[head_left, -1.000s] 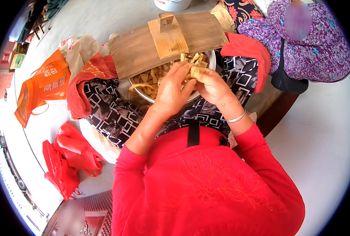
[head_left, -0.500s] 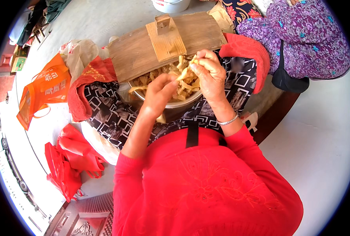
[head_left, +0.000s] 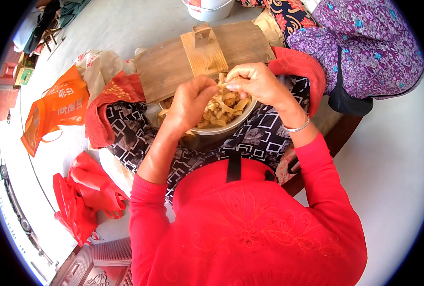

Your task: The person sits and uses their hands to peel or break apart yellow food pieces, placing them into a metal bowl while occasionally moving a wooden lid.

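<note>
Above a metal basin (head_left: 233, 125) in my lap, my left hand (head_left: 191, 102) and my right hand (head_left: 260, 86) come close together. Both pinch a thin, pale yellow-brown strip (head_left: 223, 86) stretched between their fingertips; what kind of food it is I cannot make out. The basin holds a heap of similar curled strips (head_left: 231, 108). Just beyond my fingers lies a wooden board (head_left: 162, 71), resting across the basin's far side. A smaller wooden block with a notched end (head_left: 203, 50) is fixed or laid on top of it.
Red cloths (head_left: 100, 117) drape over both my knees. To the left are an orange bag (head_left: 59, 107), a clear plastic bag (head_left: 100, 66) and a red bag (head_left: 90, 190). A white bucket (head_left: 212, 10) stands beyond the board. A person in purple floral clothing (head_left: 364, 52) sits at the right.
My right hand has turned palm-down and shifted slightly right. The strip now lies drawn out between the two hands, a little higher over the basin. My left hand has moved slightly up.
</note>
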Demonstrator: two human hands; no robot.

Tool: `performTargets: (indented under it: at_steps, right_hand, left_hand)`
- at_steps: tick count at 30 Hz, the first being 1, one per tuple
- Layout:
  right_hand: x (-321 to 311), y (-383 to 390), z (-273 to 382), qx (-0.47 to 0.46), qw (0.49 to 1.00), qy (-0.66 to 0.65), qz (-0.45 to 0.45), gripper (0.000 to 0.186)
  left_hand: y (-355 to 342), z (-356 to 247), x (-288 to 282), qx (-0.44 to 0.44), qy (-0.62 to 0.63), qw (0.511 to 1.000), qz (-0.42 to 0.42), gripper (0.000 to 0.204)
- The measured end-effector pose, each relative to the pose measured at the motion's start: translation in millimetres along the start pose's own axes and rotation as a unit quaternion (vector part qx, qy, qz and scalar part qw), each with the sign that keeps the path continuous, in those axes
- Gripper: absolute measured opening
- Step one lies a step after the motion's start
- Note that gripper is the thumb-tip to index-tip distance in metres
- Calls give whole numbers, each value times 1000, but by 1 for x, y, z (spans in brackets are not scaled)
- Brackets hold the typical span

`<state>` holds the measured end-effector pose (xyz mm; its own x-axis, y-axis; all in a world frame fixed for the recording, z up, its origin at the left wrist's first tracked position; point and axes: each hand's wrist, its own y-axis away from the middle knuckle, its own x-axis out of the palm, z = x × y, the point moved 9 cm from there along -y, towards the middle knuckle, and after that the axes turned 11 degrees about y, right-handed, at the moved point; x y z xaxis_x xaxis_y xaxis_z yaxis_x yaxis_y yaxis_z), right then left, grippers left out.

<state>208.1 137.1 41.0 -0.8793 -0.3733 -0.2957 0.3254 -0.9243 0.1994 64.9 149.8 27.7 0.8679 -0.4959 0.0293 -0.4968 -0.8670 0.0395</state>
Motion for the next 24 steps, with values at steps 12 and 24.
performTargets:
  at_steps: [12,24]
  right_hand:
    - [-26,-36,5,-92,951,147,-254,12]
    - [-14,-2,30,-172,824,435,-320,17]
  left_hand:
    - [-57,29,-50,-88,120,987,-55,12]
    - [-41,29,-53,-1,-136,981,-139,12]
